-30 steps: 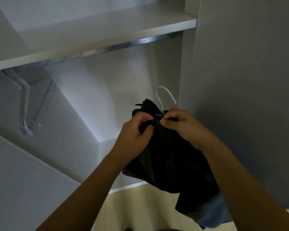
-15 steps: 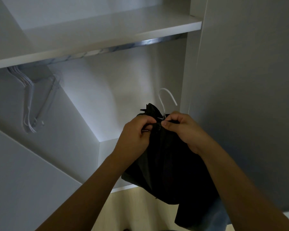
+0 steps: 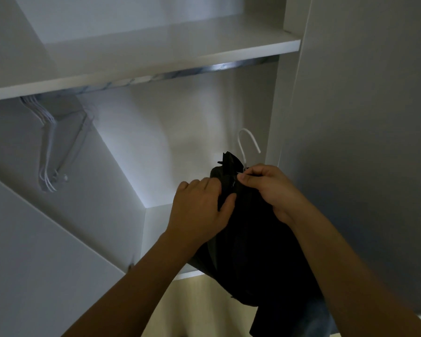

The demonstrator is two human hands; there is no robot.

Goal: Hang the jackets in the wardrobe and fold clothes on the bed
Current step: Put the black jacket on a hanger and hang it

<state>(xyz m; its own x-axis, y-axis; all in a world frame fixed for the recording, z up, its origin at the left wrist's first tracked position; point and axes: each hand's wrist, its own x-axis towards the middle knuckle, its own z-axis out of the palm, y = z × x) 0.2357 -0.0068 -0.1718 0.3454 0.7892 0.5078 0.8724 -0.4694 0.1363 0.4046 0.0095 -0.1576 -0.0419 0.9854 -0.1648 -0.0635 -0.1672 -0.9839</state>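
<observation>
Inside a dim white wardrobe, under the metal rail, a person holds up a black jacket on a white hanger. The right hand pinches its collar at the hook's base; the left hand — at 9 o'clock — grasps the fabric. Spare hangers hang at 10 o'clock.

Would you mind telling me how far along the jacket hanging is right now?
Done: the black jacket is already on a white hanger, whose hook sticks up above the collar. In hand: the left hand grips the fabric while the right hand pinches near the collar. Left: the hook is not yet on the wardrobe rail, where empty hangers hang. No bed is visible.
</observation>
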